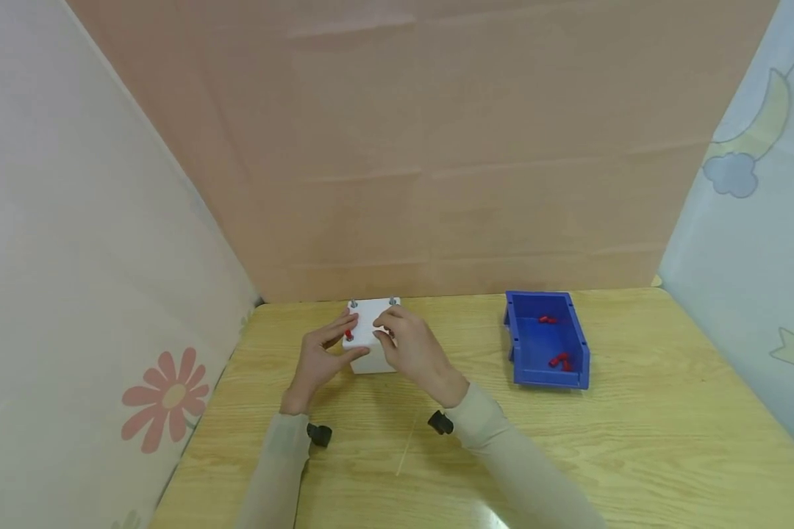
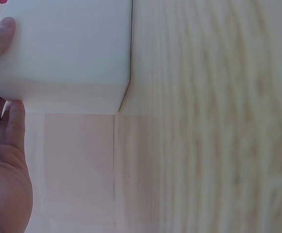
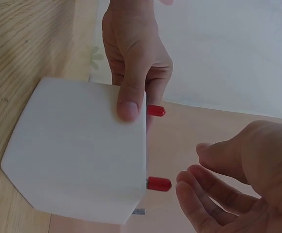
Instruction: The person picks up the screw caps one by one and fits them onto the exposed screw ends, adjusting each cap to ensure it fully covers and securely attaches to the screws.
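A white box (image 1: pixel 374 360) stands on the table with metal screws (image 1: pixel 393 300) sticking up from its top corners. My left hand (image 1: pixel 317 364) grips its left side, thumb on the near face, fingers round the side. One red cap (image 1: pixel 348 334) covers the near-left screw. In the right wrist view a second red cap (image 3: pixel 159 184) sits on the near-right one, and a bare threaded screw (image 3: pixel 139 211) shows beyond. My right hand (image 3: pixel 243 170) is beside that second cap, thumb and fingertips apart, with nothing between them.
To the right stands a blue open bin (image 1: pixel 549 378) with several loose red caps (image 1: pixel 559 360) inside. A tan backdrop rises behind the wooden table (image 1: pixel 648 411). Patterned cloth hangs at the left and right.
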`<state>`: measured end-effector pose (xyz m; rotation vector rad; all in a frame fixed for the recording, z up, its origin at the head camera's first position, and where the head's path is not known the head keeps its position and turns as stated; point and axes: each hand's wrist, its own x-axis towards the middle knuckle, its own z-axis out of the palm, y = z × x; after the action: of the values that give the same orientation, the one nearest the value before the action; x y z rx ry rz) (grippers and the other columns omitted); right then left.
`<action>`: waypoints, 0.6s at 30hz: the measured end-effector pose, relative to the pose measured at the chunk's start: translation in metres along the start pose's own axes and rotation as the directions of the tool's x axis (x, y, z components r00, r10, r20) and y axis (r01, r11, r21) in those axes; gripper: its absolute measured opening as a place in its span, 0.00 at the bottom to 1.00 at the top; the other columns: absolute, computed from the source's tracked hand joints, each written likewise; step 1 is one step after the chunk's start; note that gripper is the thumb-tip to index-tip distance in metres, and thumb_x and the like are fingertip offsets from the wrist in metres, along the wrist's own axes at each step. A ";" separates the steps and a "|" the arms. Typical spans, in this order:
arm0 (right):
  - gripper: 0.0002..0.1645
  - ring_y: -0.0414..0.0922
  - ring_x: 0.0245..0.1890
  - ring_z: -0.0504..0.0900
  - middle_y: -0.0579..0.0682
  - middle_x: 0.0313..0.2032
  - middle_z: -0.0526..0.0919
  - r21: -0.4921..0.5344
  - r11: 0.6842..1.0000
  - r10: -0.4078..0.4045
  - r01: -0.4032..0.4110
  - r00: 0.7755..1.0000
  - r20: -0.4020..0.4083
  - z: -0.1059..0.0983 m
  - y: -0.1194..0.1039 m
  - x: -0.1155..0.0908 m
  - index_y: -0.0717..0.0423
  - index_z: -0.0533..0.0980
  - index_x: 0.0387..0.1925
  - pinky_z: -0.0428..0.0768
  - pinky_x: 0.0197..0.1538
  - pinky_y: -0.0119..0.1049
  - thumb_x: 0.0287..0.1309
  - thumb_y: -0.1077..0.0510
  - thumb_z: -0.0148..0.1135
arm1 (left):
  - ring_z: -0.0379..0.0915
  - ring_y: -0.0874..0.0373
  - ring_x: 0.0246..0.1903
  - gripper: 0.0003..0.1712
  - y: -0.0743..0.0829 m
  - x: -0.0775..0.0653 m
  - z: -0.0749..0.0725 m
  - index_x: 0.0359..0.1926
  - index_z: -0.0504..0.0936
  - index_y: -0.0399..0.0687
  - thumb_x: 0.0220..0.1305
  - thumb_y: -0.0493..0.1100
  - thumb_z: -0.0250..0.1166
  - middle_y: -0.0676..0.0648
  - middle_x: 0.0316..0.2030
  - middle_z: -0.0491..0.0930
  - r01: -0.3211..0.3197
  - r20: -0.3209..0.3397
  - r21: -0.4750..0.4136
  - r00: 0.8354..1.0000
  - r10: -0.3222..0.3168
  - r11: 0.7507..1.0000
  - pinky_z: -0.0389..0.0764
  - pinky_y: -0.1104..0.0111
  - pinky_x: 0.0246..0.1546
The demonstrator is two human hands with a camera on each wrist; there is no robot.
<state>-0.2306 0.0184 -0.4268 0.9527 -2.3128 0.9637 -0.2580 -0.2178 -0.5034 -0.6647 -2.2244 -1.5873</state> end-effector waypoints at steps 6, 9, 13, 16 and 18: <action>0.05 0.45 0.34 0.86 0.55 0.43 0.89 0.011 1.000 0.006 -0.006 1.000 -0.023 -0.009 0.005 -0.004 0.65 0.87 0.42 0.86 0.35 0.33 0.65 0.68 0.73 | 0.68 0.45 0.76 0.31 0.002 0.001 -0.001 0.61 0.88 0.41 0.54 0.31 0.83 0.43 0.66 0.83 0.024 -0.009 -0.010 1.000 -0.024 1.000 0.76 0.77 0.66; 0.05 0.45 0.33 0.85 0.54 0.43 0.89 0.022 1.000 0.013 -0.012 1.000 -0.028 -0.011 0.008 -0.005 0.65 0.87 0.42 0.86 0.35 0.33 0.65 0.69 0.73 | 0.68 0.47 0.76 0.31 0.004 0.001 -0.002 0.61 0.87 0.41 0.54 0.31 0.83 0.44 0.66 0.82 0.035 -0.009 -0.010 0.999 -0.035 0.999 0.76 0.77 0.66; 0.05 0.45 0.34 0.85 0.54 0.43 0.89 0.028 0.999 0.041 -0.040 0.999 -0.020 -0.014 0.011 -0.008 0.64 0.87 0.42 0.86 0.35 0.33 0.65 0.68 0.73 | 0.67 0.46 0.77 0.32 0.004 0.000 -0.002 0.62 0.87 0.40 0.54 0.30 0.83 0.42 0.67 0.82 0.030 -0.004 -0.020 1.000 -0.030 0.999 0.75 0.75 0.67; 0.05 0.46 0.37 0.88 0.53 0.44 0.89 0.016 0.997 0.071 -0.071 0.997 -0.011 -0.018 0.013 -0.011 0.62 0.87 0.43 0.88 0.38 0.35 0.66 0.67 0.72 | 0.67 0.46 0.77 0.32 0.004 0.000 -0.001 0.62 0.87 0.40 0.54 0.31 0.83 0.42 0.67 0.82 0.033 -0.005 -0.018 0.999 -0.033 0.999 0.75 0.76 0.67; 0.05 0.47 0.39 0.89 0.53 0.45 0.89 0.004 0.997 0.081 -0.081 0.997 -0.013 -0.021 0.014 -0.013 0.62 0.88 0.43 0.90 0.39 0.37 0.66 0.67 0.72 | 0.67 0.46 0.77 0.32 0.004 0.000 -0.001 0.62 0.87 0.40 0.54 0.31 0.83 0.42 0.67 0.82 0.041 -0.009 -0.017 0.999 -0.041 0.999 0.75 0.76 0.67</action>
<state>-0.2299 0.0467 -0.4274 0.8571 -2.3552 1.0033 -0.2559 -0.2172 -0.4997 -0.6189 -2.2342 -1.6265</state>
